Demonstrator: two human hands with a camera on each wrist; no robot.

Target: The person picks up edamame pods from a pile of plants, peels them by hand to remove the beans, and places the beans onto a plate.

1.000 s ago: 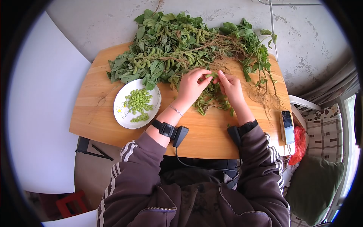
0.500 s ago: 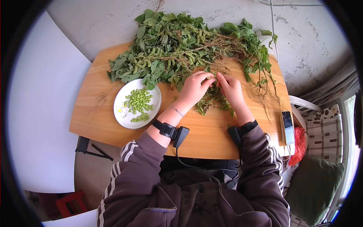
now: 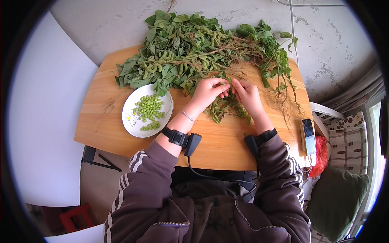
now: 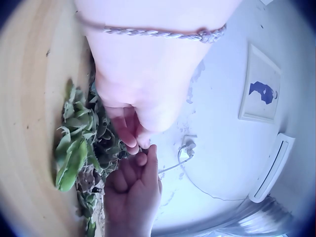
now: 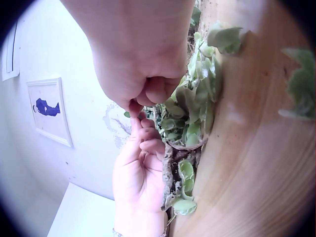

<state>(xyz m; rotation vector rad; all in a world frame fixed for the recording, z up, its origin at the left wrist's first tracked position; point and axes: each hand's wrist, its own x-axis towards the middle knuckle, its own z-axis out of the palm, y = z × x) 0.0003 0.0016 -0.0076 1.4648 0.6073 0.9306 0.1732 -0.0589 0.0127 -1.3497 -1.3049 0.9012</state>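
Above the near edge of the plant heap, my left hand (image 3: 206, 94) and right hand (image 3: 249, 98) meet fingertip to fingertip. Thumb and forefinger of each pinch a small green soybean pod (image 5: 127, 114), mostly hidden by the fingers. Beneath them lies a pile of split pod shells and leaf scraps (image 3: 219, 112), which shows closer up in both wrist views. To the left, a white plate (image 3: 130, 102) carries many shelled green soybeans (image 3: 149, 108). Behind the hands spread pulled soybean plants (image 3: 174, 48) with pods, leaves and stems.
Thin roots (image 3: 283, 106) trail over the right side of the wooden table (image 3: 194, 148). A phone (image 3: 308, 133) with a cable lies at the right edge. Past that edge are a red plastic bag (image 3: 320, 156) and a green cushion (image 3: 340, 202). The wall stands behind the plants.
The pod, plainly visible between the hands a second ago, is now mostly covered by fingers. My left hand has turned slightly, its fingers drawn lower; the right has hardly moved.
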